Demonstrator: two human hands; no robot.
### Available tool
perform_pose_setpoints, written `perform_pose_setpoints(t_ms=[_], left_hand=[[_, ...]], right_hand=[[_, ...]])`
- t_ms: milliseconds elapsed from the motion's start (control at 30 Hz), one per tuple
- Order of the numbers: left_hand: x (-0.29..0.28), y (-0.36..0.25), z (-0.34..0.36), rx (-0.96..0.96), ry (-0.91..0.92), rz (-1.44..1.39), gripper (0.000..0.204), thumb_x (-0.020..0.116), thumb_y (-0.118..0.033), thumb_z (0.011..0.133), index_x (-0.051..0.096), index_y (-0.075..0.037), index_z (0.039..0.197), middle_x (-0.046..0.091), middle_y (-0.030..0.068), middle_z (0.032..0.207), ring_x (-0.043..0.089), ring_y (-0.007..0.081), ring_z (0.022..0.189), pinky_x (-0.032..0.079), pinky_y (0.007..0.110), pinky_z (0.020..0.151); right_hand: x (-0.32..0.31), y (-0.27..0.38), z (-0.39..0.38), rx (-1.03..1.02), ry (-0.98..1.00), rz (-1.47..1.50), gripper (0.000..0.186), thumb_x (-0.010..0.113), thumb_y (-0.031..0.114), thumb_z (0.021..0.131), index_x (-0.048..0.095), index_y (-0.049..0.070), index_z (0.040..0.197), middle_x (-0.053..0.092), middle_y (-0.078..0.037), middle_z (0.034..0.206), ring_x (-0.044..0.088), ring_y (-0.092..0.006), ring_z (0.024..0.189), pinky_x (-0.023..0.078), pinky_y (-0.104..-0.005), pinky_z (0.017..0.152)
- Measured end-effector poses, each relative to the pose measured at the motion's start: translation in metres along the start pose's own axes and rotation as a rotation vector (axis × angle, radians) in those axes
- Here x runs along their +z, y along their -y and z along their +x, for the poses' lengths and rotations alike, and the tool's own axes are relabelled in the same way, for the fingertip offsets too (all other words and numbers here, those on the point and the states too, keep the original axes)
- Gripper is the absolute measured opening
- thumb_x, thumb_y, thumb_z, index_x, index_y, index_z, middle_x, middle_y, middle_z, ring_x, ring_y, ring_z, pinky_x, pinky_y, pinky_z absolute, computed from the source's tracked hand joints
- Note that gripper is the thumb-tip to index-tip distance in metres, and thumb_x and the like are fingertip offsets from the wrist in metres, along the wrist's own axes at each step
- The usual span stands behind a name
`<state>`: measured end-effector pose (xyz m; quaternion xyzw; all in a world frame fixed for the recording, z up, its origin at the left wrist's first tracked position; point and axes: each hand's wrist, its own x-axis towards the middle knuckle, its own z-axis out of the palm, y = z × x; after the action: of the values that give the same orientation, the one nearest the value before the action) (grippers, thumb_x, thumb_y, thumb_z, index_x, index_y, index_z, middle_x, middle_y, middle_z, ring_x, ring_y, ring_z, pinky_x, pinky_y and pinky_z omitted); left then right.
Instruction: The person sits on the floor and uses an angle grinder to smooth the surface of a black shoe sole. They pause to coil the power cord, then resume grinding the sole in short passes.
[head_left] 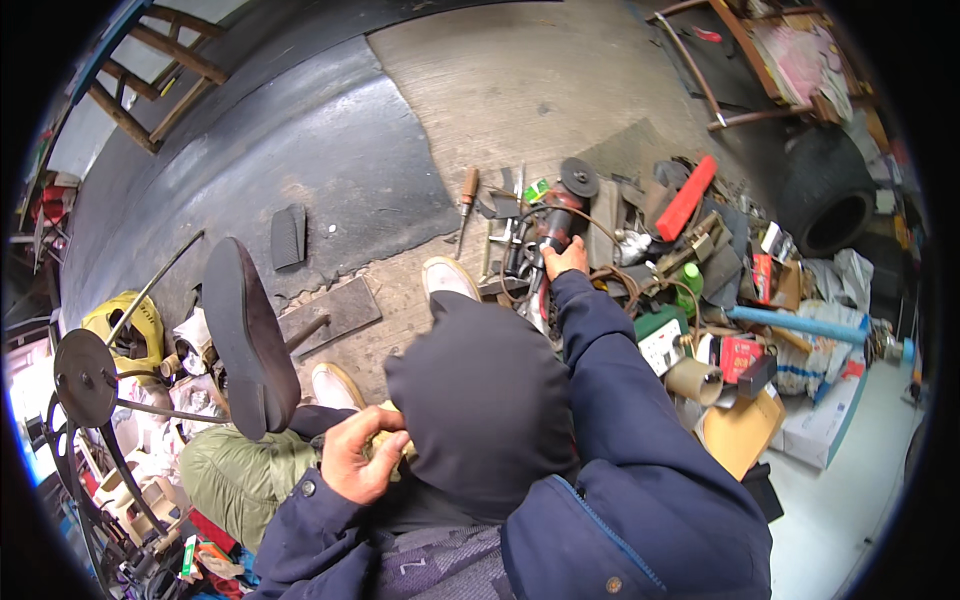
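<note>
Navy jacket sleeves (zip front), olive trousers, pale shoes
</note>
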<state>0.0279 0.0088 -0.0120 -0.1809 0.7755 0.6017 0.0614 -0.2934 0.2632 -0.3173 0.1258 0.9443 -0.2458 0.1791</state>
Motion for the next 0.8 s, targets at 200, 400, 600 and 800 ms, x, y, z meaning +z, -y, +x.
perform_pose_setpoints(t_ms=[200,400,600,800], left_hand=[[-0.001,0.017,0.028,-0.173,0.164,-0.015,0.018,0.071,-0.011,0.089,0.067,0.0,0.103,0.069,0.0177,0.092,0.068,0.0375,0.087,0.053,0.041,0.079],[-0.005,0.015,0.046,-0.149,0.199,-0.005,0.021,0.069,-0.012,0.09,0.066,0.001,0.107,0.068,0.0188,0.092,0.068,0.0382,0.087,0.053,0.041,0.078],[0.002,0.02,0.044,-0.11,0.095,-0.046,0.025,0.069,-0.013,0.09,0.067,0.0,0.112,0.07,0.0186,0.098,0.07,0.0363,0.091,0.054,0.04,0.082],[0.028,0.054,0.081,-0.258,-0.16,-0.45,0.027,0.065,-0.02,0.1,0.066,-0.001,0.12,0.071,0.005,0.111,0.064,0.0128,0.106,0.05,0.03,0.095]], right_hand=[[0.013,0.027,0.021,0.126,0.034,-0.123,0.087,0.087,0.047,0.071,0.045,0.0,0.131,0.069,-0.026,0.123,0.067,-0.0416,0.116,0.051,-0.048,0.101],[0.016,0.0,0.044,-0.024,-0.067,0.084,0.063,0.089,0.027,0.066,0.061,-0.002,0.114,0.073,-0.021,0.104,0.072,-0.0362,0.097,0.055,-0.0427,0.092],[-0.066,-0.004,0.03,0.042,0.707,0.894,0.038,0.073,0.021,0.089,0.062,-0.003,0.116,0.071,-0.015,0.095,0.073,-0.0262,0.077,0.064,-0.0398,0.07],[-0.104,0.035,-0.047,0.175,1.48,1.379,0.069,0.069,0.029,0.087,0.044,-0.002,0.144,0.064,-0.029,0.117,0.073,-0.0327,0.086,0.067,-0.0445,0.067]])
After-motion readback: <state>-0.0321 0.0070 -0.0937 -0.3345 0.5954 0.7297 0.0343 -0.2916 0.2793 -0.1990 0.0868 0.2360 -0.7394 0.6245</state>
